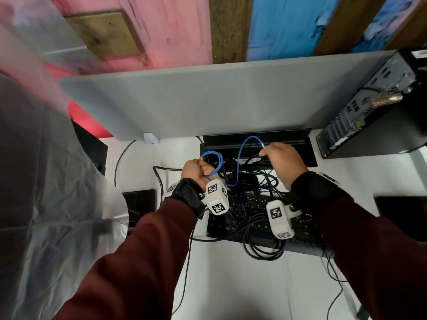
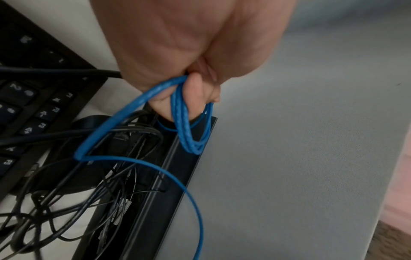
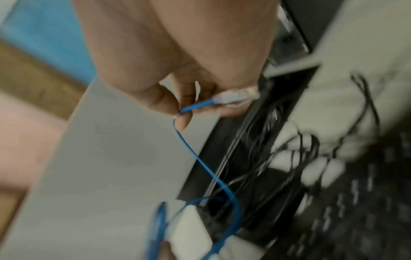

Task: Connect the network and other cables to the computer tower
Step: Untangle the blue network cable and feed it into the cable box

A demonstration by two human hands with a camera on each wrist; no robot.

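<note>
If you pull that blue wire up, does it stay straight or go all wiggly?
Probably wiggly: the blue cable sags in curves between the left hand and right hand. It likely keeps some springy curl, since loops hang bunched from the left fingers. It looks light.

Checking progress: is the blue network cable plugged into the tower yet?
No. Its plug is in the right hand, away from the computer tower.

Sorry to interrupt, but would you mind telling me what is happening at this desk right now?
A person in dark red sleeves is sorting out a thin blue network cable above a tangle of black cables. The left hand grips several coiled loops of it, while the right hand pinches the end with the clear plastic plug. The black computer tower stands at the right of the white desk, its port side facing them; the plug is not yet in it.
</note>
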